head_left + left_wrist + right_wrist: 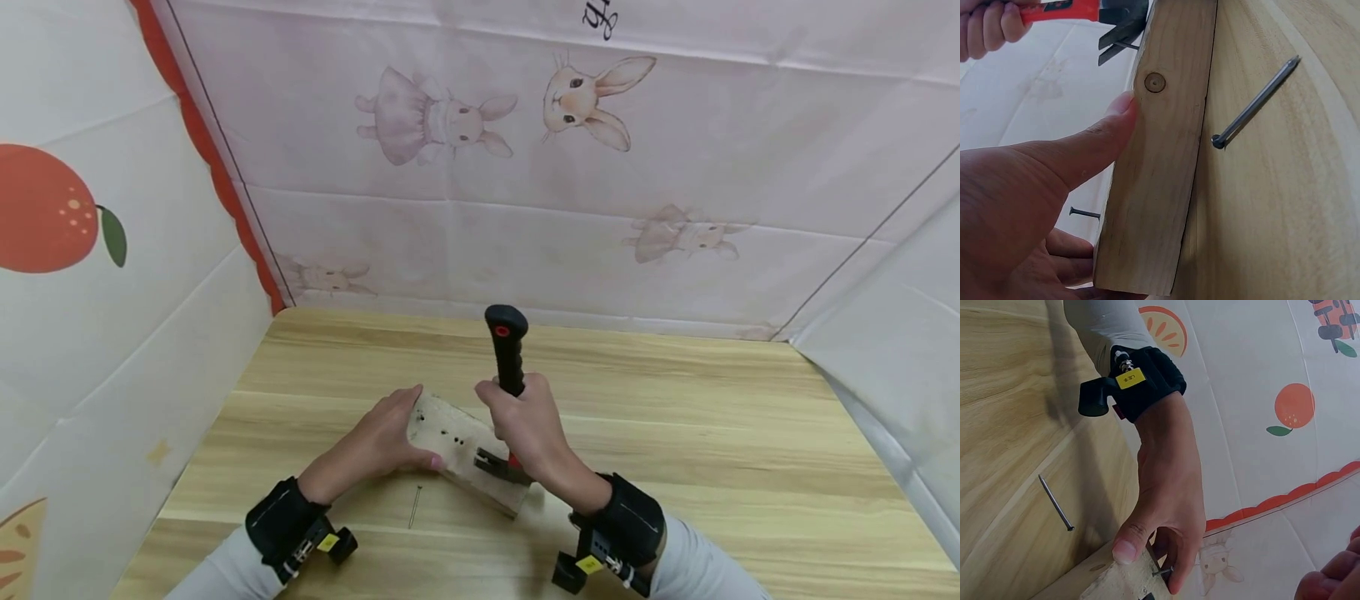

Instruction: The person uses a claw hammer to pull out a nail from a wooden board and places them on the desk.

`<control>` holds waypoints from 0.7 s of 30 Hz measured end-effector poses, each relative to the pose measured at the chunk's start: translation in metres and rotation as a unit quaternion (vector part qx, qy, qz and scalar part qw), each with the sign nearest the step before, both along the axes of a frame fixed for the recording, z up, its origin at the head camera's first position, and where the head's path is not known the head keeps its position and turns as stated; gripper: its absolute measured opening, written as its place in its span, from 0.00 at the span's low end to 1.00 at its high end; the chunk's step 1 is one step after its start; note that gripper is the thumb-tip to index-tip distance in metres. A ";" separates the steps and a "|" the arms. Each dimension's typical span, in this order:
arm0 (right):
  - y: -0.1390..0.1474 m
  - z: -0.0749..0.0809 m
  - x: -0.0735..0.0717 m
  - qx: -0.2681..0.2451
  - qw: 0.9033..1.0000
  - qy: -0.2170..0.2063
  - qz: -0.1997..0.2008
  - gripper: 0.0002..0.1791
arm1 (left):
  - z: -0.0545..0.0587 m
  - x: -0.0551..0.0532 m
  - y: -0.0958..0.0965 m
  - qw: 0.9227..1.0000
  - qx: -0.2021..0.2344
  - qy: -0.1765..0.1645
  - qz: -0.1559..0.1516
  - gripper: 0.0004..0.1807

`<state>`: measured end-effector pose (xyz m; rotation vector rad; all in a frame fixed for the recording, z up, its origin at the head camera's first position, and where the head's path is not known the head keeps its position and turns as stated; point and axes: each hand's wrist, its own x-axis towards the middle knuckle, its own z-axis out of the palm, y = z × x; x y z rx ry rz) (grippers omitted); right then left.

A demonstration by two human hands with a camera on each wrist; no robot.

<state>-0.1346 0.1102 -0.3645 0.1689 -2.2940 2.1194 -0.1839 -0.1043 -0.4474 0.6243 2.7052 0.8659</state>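
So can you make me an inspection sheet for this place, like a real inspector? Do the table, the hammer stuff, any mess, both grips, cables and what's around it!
Surface: light wood-grain table.
Job's things: hammer, handle up, with its claw at a nail in the wooden block; a second nail sticks out near the block's end.
Clutter: one loose nail lying on the table beside the block.
Grippers: left grip holds the block; right grip holds the hammer.
Cables: nothing seen.
Surroundings: rabbit-print sheet behind; fruit-print sheet on the left.
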 end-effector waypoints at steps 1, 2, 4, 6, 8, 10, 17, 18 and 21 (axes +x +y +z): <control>0.001 -0.001 0.001 -0.012 1.000 0.004 0.000 0.23 | 0.000 0.000 0.000 1.000 0.000 0.001 0.000 0.67; 0.003 -0.001 0.002 -0.023 1.000 0.008 0.001 0.23 | 0.000 0.000 0.000 1.000 0.000 0.000 0.000 0.67; 0.005 -0.002 0.003 -0.040 0.999 0.013 0.003 0.23 | 0.000 0.000 0.000 1.000 0.003 0.000 0.000 0.68; 0.008 -0.003 0.004 -0.049 0.999 0.018 0.004 0.24 | -0.001 0.000 0.000 1.000 0.004 0.001 0.002 0.68; 0.011 -0.005 0.005 -0.057 0.998 0.025 0.006 0.24 | -0.001 0.000 0.001 1.000 0.003 0.003 0.001 0.68; 0.015 -0.007 0.006 -0.065 0.997 0.039 0.008 0.25 | -0.002 0.000 0.001 1.000 -0.001 0.004 0.002 0.68; 0.026 -0.011 0.012 -0.098 0.987 0.122 0.021 0.24 | -0.001 0.002 0.001 1.000 -0.006 0.003 0.003 0.68; 0.027 -0.011 0.013 -0.104 0.986 0.130 0.020 0.24 | -0.001 0.002 0.001 1.000 -0.005 0.003 0.004 0.68; 0.031 -0.013 0.015 -0.134 0.980 0.148 0.020 0.24 | -0.002 0.003 0.001 1.000 -0.002 0.002 0.003 0.68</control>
